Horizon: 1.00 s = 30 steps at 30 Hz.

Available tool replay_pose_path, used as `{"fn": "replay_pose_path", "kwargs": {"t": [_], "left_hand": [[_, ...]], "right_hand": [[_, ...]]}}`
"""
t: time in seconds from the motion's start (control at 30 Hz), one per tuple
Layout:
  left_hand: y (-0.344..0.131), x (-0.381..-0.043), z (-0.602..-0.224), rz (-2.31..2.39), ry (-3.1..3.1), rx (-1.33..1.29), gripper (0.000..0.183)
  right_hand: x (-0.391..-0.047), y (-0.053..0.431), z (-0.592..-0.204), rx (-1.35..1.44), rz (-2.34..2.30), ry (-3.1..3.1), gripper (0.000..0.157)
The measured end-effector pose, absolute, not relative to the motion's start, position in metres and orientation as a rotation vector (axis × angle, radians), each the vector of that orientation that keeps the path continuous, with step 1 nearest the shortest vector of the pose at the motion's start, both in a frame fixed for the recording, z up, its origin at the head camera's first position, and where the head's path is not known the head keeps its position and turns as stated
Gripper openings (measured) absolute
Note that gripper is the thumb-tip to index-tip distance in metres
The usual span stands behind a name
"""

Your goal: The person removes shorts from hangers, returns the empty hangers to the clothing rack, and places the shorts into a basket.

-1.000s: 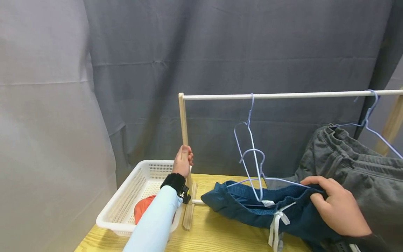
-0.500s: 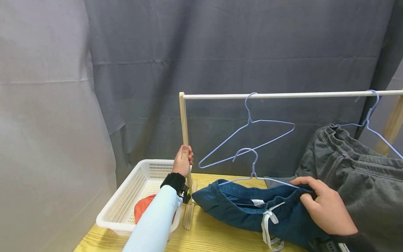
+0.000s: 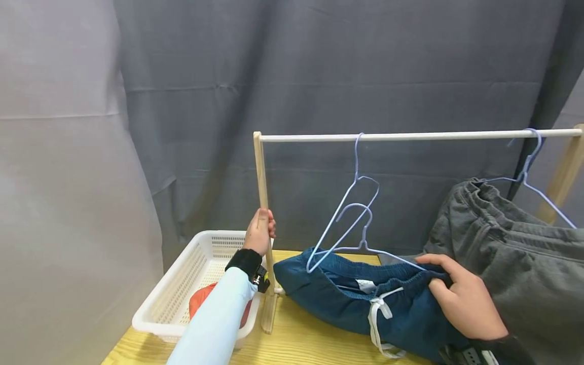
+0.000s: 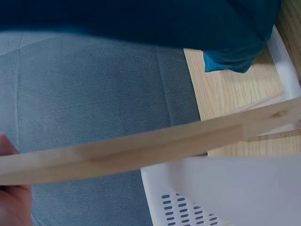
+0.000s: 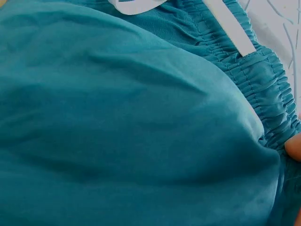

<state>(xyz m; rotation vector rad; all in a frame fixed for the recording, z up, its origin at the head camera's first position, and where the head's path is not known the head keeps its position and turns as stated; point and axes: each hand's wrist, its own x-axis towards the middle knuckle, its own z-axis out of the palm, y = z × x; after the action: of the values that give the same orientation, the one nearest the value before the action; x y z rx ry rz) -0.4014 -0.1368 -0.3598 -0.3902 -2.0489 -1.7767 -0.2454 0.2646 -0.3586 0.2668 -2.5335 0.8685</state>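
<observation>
My left hand grips the wooden left post of a clothes rack, fingers wrapped round it. In the left wrist view the same post crosses the picture slantwise. My right hand pinches the waistband of dark blue drawstring shorts at its right end, together with the end of a lavender hanger set inside the waist. The hanger's hook stands free below the rail. A white drawstring hangs from the waistband. Another lavender hanger hangs from the rail, its lower end overlapping the shorts in view.
The white rail runs across to a right wooden post. Grey pants hang on a hanger at the right. A white basket holding red cloth stands on the table at the left.
The shorts and my right hand have shifted left. The bare hanger on the rail has swung round, turning broadside and then edge-on again. My left hand stays on the post.
</observation>
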Motion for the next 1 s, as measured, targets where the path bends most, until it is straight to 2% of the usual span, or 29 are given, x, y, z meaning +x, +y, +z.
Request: {"fn": "replay_pose_path", "kwargs": {"t": [0.27,0.77,1.0], "left_hand": [[-0.145,-0.398,-0.354,-1.681,-2.145,-0.420,0.054],[-0.164,-0.384,-0.335,-1.506,-2.303,-0.517,0.041],[-0.170,-0.371,-0.333,-1.362,-2.336,-0.531,0.045]], "right_hand": [[-0.247,0.264,-0.361,0.250,0.901,-2.560,0.047],[-0.247,0.263,-0.361,0.215,0.912,-2.588,0.048],[-0.245,0.265,-0.359,0.236,0.922,-2.546,0.048]]}}
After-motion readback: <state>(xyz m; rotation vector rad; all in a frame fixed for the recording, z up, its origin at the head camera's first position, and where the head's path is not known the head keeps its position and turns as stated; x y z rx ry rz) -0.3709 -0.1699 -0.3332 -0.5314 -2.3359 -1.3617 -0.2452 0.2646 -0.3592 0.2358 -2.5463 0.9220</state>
